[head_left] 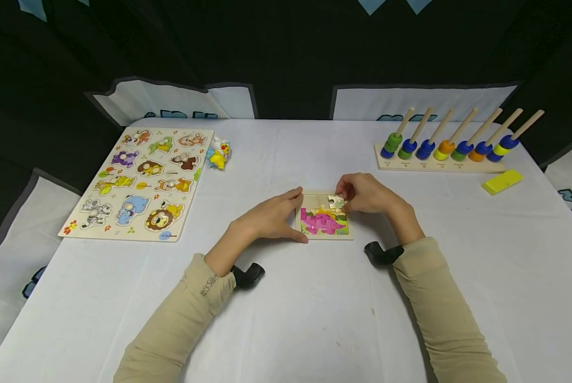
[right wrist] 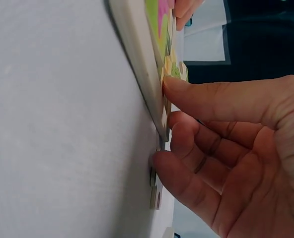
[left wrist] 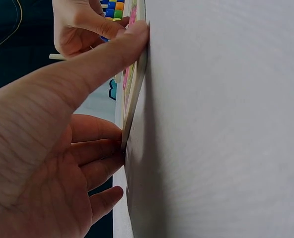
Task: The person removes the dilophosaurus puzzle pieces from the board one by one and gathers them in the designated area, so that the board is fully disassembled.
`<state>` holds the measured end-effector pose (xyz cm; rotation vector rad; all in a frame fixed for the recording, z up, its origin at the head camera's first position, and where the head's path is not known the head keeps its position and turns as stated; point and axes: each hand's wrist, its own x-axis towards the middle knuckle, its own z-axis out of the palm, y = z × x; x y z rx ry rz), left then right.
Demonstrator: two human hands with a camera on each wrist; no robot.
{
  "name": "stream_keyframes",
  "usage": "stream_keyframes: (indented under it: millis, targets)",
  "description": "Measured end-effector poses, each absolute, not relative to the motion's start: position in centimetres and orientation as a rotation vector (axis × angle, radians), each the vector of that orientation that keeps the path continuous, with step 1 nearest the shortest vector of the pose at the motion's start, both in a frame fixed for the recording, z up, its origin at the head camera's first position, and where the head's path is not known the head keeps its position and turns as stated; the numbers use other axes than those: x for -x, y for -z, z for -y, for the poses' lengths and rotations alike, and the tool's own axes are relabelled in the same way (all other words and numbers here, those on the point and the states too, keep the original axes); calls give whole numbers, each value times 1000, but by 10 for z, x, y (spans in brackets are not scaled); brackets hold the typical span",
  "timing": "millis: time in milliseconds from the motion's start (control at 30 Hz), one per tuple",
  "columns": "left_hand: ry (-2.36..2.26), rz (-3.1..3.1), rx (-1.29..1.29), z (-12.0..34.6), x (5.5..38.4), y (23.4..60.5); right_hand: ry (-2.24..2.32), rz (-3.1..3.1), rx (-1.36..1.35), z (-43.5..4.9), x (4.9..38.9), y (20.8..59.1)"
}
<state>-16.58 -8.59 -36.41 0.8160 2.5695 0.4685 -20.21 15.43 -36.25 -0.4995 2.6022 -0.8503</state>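
A small wooden jigsaw tray (head_left: 313, 201) lies on the table, its lower part filled with pieces of a pink dinosaur picture (head_left: 321, 224). At its left side my left hand (head_left: 270, 217) rests with fingers extended, thumb by the near corner and fingertips at the edge. In the left wrist view the thumb (left wrist: 105, 62) touches the tray's rim. My right hand (head_left: 366, 193) pinches a pale jigsaw piece (head_left: 336, 202) over the upper right corner of the tray. The right wrist view shows its thumb (right wrist: 211, 99) at the tray edge, with the fingers curled behind.
A large animal peg puzzle (head_left: 142, 183) lies on the left, with a small yellow and white toy figure (head_left: 218, 154) beside it. At the back right stands a wooden peg rack (head_left: 439, 164) with coloured rings; a yellow block (head_left: 502, 182) lies in front of it.
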Motion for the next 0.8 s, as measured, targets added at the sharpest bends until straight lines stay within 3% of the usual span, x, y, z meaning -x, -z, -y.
stream_keyframes:
  millis: [800]
  targets:
    - [-486, -2560, -821, 87, 168, 365, 1084, -2499, 531, -168, 203, 362]
